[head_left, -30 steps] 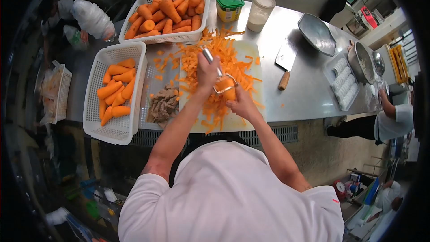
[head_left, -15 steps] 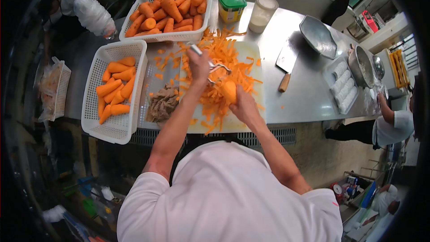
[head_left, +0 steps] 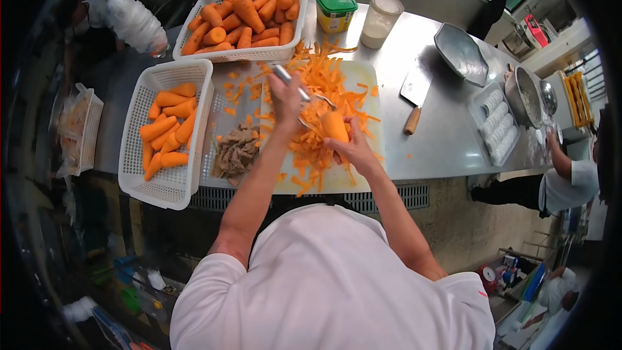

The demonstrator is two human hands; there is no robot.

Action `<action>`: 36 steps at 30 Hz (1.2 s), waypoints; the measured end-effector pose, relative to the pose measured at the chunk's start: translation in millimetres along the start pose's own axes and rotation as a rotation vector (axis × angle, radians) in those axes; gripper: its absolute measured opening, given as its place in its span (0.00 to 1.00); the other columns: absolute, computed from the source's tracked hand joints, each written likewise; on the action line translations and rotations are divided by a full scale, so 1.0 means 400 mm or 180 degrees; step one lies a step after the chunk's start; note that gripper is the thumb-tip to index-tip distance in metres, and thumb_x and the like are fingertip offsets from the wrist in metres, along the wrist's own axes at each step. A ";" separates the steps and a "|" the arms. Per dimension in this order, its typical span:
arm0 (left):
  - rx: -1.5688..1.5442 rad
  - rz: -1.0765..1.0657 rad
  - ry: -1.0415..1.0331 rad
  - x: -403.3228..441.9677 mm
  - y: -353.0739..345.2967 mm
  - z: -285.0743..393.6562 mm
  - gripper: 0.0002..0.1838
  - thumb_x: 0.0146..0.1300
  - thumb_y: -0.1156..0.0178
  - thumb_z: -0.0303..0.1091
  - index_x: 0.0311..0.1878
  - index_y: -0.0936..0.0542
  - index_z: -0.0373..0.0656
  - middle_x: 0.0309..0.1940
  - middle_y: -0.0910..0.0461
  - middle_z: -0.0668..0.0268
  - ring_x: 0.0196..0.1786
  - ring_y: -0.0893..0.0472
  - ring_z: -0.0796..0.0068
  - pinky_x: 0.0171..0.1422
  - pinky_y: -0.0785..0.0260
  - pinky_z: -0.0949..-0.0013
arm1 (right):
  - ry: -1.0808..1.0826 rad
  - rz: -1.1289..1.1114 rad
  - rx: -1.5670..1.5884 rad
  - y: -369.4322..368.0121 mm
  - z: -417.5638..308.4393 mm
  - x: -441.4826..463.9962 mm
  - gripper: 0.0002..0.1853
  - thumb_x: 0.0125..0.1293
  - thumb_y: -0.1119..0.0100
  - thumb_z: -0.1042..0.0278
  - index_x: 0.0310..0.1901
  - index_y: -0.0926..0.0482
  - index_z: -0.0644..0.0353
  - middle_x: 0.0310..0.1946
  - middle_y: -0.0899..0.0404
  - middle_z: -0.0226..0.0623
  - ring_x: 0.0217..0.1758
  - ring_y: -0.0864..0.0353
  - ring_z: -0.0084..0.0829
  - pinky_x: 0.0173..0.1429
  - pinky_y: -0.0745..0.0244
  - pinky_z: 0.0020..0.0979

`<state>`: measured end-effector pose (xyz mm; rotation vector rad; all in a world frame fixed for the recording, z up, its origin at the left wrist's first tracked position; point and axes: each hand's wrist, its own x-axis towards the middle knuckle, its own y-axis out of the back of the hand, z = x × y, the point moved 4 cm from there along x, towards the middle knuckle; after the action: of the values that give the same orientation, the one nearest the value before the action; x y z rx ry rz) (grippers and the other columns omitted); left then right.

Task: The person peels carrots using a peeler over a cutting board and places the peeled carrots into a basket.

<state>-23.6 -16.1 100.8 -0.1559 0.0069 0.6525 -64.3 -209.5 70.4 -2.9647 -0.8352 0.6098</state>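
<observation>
My left hand point(head_left: 286, 102) is closed around the metal handle of a peeler point(head_left: 281, 72), its head at the upper side of a peeled carrot point(head_left: 335, 127). Gripping that carrot from its lower right is my right hand point(head_left: 354, 147). Both hands are over a heap of orange carrot peelings point(head_left: 319, 72) spread across a pale cutting board point(head_left: 360, 70). Left of the board lies a crumpled brown cloth-like pile point(head_left: 237, 153); its kind is unclear. Peeled carrots point(head_left: 157, 128) fill part of a white basket point(head_left: 202, 107), and unpeeled carrots point(head_left: 248, 13) are heaped in another white basket point(head_left: 259, 55) behind.
A cleaver point(head_left: 415, 87) lies right of the board, near a metal tray point(head_left: 460, 52). A green-lidded tub point(head_left: 335, 10) and a clear container point(head_left: 382, 19) stand at the back. White rolls in a plastic tray point(head_left: 497, 126) and a metal bowl point(head_left: 521, 94) sit near a co-worker point(head_left: 570, 178).
The carrot has turned more upright, and my right hand has shifted slightly up and right around it. My left hand's peeler handle has tilted, staying near the carrot.
</observation>
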 end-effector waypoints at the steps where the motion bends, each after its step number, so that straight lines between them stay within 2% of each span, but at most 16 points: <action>1: -0.0229 -0.0187 -0.0162 -0.016 -0.024 -0.006 0.12 0.68 0.42 0.34 0.41 0.36 0.42 0.25 0.27 0.67 0.21 0.27 0.77 0.26 0.32 0.68 | 0.0001 -0.0022 -0.0010 -0.011 -0.008 -0.001 0.28 0.65 0.34 0.66 0.63 0.35 0.61 0.40 0.19 0.36 0.37 0.19 0.21 0.31 0.26 0.25; 4: 0.0335 -0.0156 -0.0032 0.006 -0.024 -0.043 0.11 0.68 0.42 0.34 0.40 0.35 0.43 0.24 0.27 0.67 0.21 0.27 0.77 0.27 0.32 0.69 | -0.0458 -0.0128 -0.0755 -0.034 -0.001 -0.010 0.27 0.63 0.34 0.67 0.61 0.33 0.63 0.45 0.17 0.42 0.44 0.15 0.31 0.40 0.21 0.32; 6: 0.0380 -0.0080 -0.0043 0.085 0.040 -0.100 0.14 0.67 0.41 0.35 0.41 0.36 0.39 0.25 0.25 0.62 0.24 0.23 0.74 0.29 0.28 0.67 | 0.0247 0.0085 -0.1464 -0.030 -0.010 -0.014 0.28 0.60 0.34 0.68 0.61 0.32 0.65 0.47 0.17 0.49 0.50 0.16 0.43 0.50 0.21 0.38; 10: -0.0138 0.0052 -0.0207 0.011 0.016 -0.022 0.15 0.66 0.42 0.36 0.42 0.37 0.39 0.25 0.25 0.62 0.24 0.22 0.71 0.29 0.28 0.64 | 0.0455 0.0120 -0.1693 -0.037 -0.017 -0.027 0.30 0.59 0.34 0.67 0.61 0.34 0.66 0.45 0.18 0.55 0.51 0.18 0.53 0.55 0.24 0.44; 12: 0.0300 -0.0253 -0.0245 -0.019 -0.016 -0.019 0.14 0.66 0.42 0.35 0.42 0.37 0.40 0.26 0.25 0.62 0.24 0.23 0.73 0.28 0.28 0.65 | 0.0725 0.0309 -0.2401 -0.049 -0.037 -0.014 0.32 0.59 0.33 0.67 0.62 0.36 0.66 0.46 0.19 0.59 0.52 0.20 0.58 0.54 0.25 0.48; 16: 0.0116 0.0462 0.0203 0.081 0.075 -0.032 0.15 0.65 0.42 0.35 0.42 0.37 0.39 0.26 0.26 0.60 0.24 0.21 0.70 0.28 0.28 0.65 | 0.0735 0.0289 -0.2770 -0.043 -0.044 -0.018 0.34 0.58 0.32 0.67 0.63 0.38 0.66 0.45 0.20 0.61 0.51 0.21 0.61 0.53 0.26 0.51; 18: 0.0211 0.0335 0.0253 0.017 0.049 -0.012 0.15 0.65 0.43 0.35 0.42 0.38 0.38 0.27 0.26 0.59 0.25 0.20 0.69 0.29 0.27 0.63 | 0.0909 0.0408 -0.3048 -0.051 -0.044 -0.032 0.35 0.59 0.32 0.68 0.64 0.39 0.63 0.45 0.20 0.60 0.50 0.22 0.62 0.50 0.27 0.51; 20: 0.0301 -0.0110 -0.0094 -0.012 0.005 -0.002 0.14 0.65 0.44 0.34 0.42 0.38 0.37 0.28 0.25 0.58 0.26 0.21 0.69 0.30 0.26 0.63 | 0.0852 0.0317 -0.3150 -0.067 -0.046 -0.027 0.35 0.59 0.33 0.69 0.65 0.39 0.63 0.44 0.20 0.60 0.49 0.22 0.63 0.50 0.27 0.52; 21: 0.0674 0.0226 -0.0288 0.035 0.030 -0.054 0.14 0.65 0.45 0.34 0.42 0.38 0.37 0.28 0.24 0.58 0.25 0.21 0.68 0.29 0.27 0.63 | 0.0799 0.0267 -0.3260 -0.071 -0.051 -0.024 0.34 0.59 0.34 0.69 0.65 0.40 0.62 0.43 0.20 0.60 0.49 0.22 0.63 0.50 0.27 0.52; 22: 0.0665 0.0248 -0.0280 0.079 0.069 -0.090 0.14 0.65 0.45 0.34 0.42 0.38 0.37 0.28 0.24 0.58 0.25 0.21 0.68 0.29 0.27 0.63 | 0.0799 0.0246 -0.3275 -0.072 -0.053 -0.033 0.34 0.59 0.34 0.69 0.65 0.40 0.62 0.43 0.20 0.60 0.49 0.22 0.63 0.50 0.27 0.52; 24: 0.0403 0.1007 -0.0023 0.150 0.176 -0.125 0.14 0.66 0.44 0.35 0.43 0.37 0.37 0.28 0.24 0.57 0.26 0.21 0.67 0.30 0.28 0.63 | 0.0865 -0.0012 -0.3227 -0.066 -0.061 -0.051 0.33 0.60 0.33 0.67 0.63 0.38 0.65 0.43 0.19 0.59 0.48 0.20 0.60 0.51 0.25 0.50; 28: 0.0746 0.0826 0.0169 0.048 0.284 -0.052 0.16 0.67 0.43 0.36 0.45 0.37 0.37 0.28 0.24 0.59 0.26 0.21 0.68 0.30 0.29 0.63 | 0.0740 -0.0306 -0.2110 -0.075 -0.052 -0.023 0.32 0.61 0.33 0.63 0.63 0.35 0.64 0.46 0.18 0.55 0.49 0.17 0.53 0.53 0.24 0.45; 30: 0.0645 0.0620 0.0184 0.005 0.305 -0.113 0.17 0.68 0.42 0.39 0.46 0.37 0.38 0.27 0.24 0.61 0.25 0.22 0.70 0.27 0.31 0.65 | 0.0106 -0.0283 -0.1519 -0.121 -0.096 0.031 0.32 0.62 0.32 0.59 0.64 0.33 0.63 0.50 0.19 0.52 0.54 0.18 0.45 0.56 0.24 0.39; 33: 0.0371 0.0813 0.0499 -0.076 0.339 -0.184 0.17 0.71 0.43 0.41 0.48 0.37 0.41 0.26 0.25 0.64 0.21 0.25 0.74 0.22 0.35 0.71 | 0.1084 -0.0861 -0.1391 -0.278 -0.197 0.110 0.37 0.64 0.33 0.59 0.69 0.37 0.65 0.57 0.22 0.50 0.56 0.18 0.42 0.59 0.25 0.39; 35: 0.0038 0.0562 0.0541 -0.119 0.343 -0.176 0.16 0.73 0.45 0.41 0.50 0.37 0.42 0.26 0.24 0.64 0.19 0.26 0.76 0.21 0.37 0.73 | 0.1057 -0.1330 -0.0886 -0.387 -0.221 0.169 0.37 0.67 0.35 0.62 0.74 0.40 0.57 0.54 0.22 0.43 0.53 0.20 0.25 0.50 0.21 0.26; 36: -0.0312 0.0342 0.0570 -0.134 0.344 -0.165 0.15 0.75 0.47 0.42 0.52 0.37 0.44 0.25 0.24 0.65 0.18 0.28 0.78 0.19 0.38 0.75 | 0.1068 -0.1310 -0.0885 -0.424 -0.229 0.191 0.37 0.67 0.35 0.62 0.74 0.40 0.57 0.54 0.22 0.43 0.53 0.20 0.25 0.50 0.21 0.26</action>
<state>-146.8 49.5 19.0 -0.3097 0.1568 0.7449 -56.2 -16.1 144.8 -2.8483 -1.5272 -0.0232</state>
